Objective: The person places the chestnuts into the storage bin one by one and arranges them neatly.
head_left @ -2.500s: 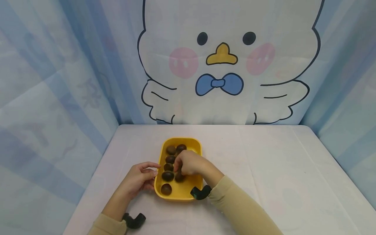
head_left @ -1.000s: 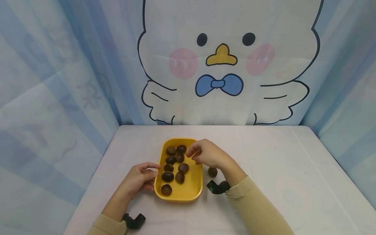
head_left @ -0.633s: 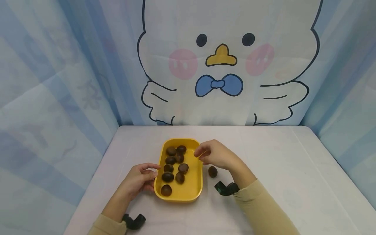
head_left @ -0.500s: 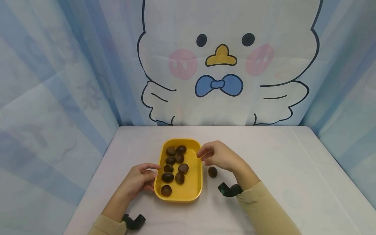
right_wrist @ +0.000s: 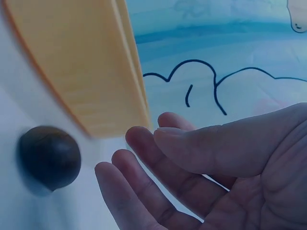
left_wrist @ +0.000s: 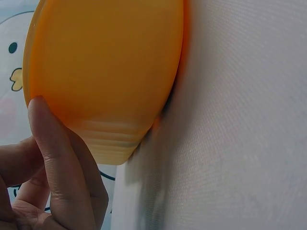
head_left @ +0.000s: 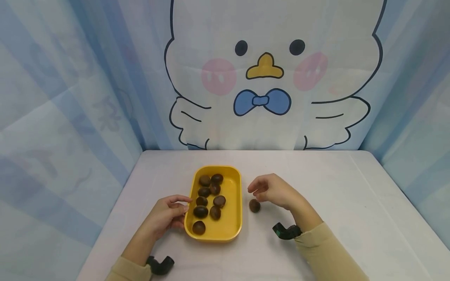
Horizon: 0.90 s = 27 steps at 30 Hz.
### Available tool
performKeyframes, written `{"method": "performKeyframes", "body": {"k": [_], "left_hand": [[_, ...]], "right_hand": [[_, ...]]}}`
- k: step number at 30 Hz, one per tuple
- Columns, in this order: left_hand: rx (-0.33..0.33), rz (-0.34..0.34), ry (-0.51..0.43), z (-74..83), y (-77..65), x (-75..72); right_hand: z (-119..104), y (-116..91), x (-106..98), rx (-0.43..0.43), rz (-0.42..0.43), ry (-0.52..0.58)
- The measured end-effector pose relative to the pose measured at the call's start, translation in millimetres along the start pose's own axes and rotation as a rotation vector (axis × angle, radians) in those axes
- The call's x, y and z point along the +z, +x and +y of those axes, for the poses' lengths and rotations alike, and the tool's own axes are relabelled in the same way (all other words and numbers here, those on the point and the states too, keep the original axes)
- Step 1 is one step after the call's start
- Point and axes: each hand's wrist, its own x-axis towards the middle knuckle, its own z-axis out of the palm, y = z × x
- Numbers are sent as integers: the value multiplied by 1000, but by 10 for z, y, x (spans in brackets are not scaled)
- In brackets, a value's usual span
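A yellow tray [head_left: 232,218] stands on the table in the head view, with several brown chestnuts [head_left: 200,211] lying along its left and middle. My left hand [head_left: 165,214] rests at the tray's left side, fingertips touching the wall near the rim; the left wrist view shows a digit lying against the yellow wall [left_wrist: 110,62]. To the right of the tray, my right hand [head_left: 272,191] hovers with loosely bent fingers and nothing between them. One loose chestnut [head_left: 254,205] sits on the table just below that hand; the right wrist view shows this dark chestnut [right_wrist: 49,158] apart from the fingertips.
A white cloth covers the table [head_left: 334,203]. Behind it hangs a curtain [head_left: 274,128] printed with a white cartoon bird, and blue-white curtains flank both sides. A black curved piece sits at each wrist, such as the right wrist's black piece [head_left: 286,231].
My right hand has come out of the tray and moved right, past its rim, leaving chestnuts uncovered inside. The loose chestnut beside the tray has come into view. My left hand stays put.
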Motion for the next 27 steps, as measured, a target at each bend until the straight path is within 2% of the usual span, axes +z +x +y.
{"method": "performKeyframes", "body": {"k": [8, 16, 27], "left_hand": [[-3, 7, -7, 9, -11, 5], [4, -15, -11, 9, -6, -3], [0, 0, -9, 4, -3, 3]], "right_hand": [[155, -30, -9, 10, -9, -47], [298, 4, 52, 0, -42, -28], [345, 91, 175, 4, -24, -95]]}}
